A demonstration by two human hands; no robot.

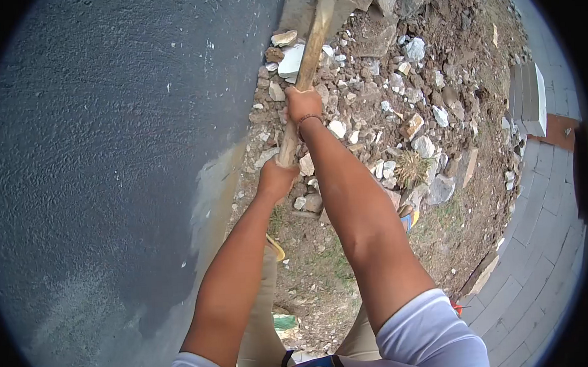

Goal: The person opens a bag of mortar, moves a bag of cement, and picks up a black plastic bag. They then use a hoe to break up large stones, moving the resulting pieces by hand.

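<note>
Both my hands are wrapped around the long wooden handle of a hoe (314,45), which slants up and away over the rubble. My right hand (304,104), with a thin bracelet at the wrist, grips it higher up. Lower down, my left hand (277,181) closes around the handle near its close end. A flat, greyish plate (295,14) beside the far end looks like the blade, cut off in part by the top edge of view. White and brown stones (292,61) lie beside and beneath the handle.
A dark, rough-painted wall (121,125) runs along the left. Broken stones and loose soil (369,108) cover the strip, with a dry grass tuft (413,169). On the right are grey paving (532,219) and a pale block (533,99). My sandalled feet stand on the soil.
</note>
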